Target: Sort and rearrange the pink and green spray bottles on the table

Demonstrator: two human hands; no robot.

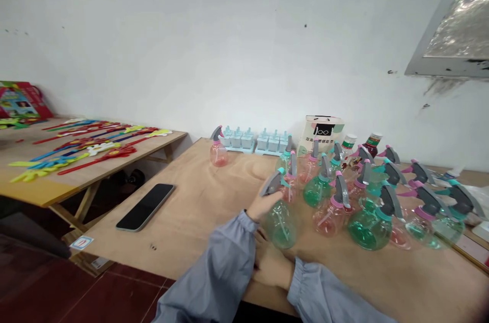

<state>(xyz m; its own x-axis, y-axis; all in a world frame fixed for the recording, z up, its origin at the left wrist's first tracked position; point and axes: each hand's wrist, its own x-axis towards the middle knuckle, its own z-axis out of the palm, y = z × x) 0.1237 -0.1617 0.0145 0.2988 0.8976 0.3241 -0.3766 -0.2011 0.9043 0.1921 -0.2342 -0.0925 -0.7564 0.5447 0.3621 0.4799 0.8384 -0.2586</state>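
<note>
My left hand [263,204] is closed around the neck of a green spray bottle [281,229] with a grey trigger head, which stands upright on the wooden table. Below it, my right hand [273,264] rests low at the table's near edge, beside the bottle's base. My left sleeve hides most of its fingers, so their state is unclear. To the right of the held bottle crowd several more pink and green spray bottles, among them a pink bottle [329,218] and a green bottle [369,229]. A lone pink spray bottle [219,154] stands farther back on the left.
A phone [145,207] lies left on the table [191,195]. Along the wall are pale blue ice-pop moulds [239,140], a printed carton [321,135] and a dark sauce bottle [372,144]. Colourful plastic hand-shaped sticks [103,152] cover a second table to the left.
</note>
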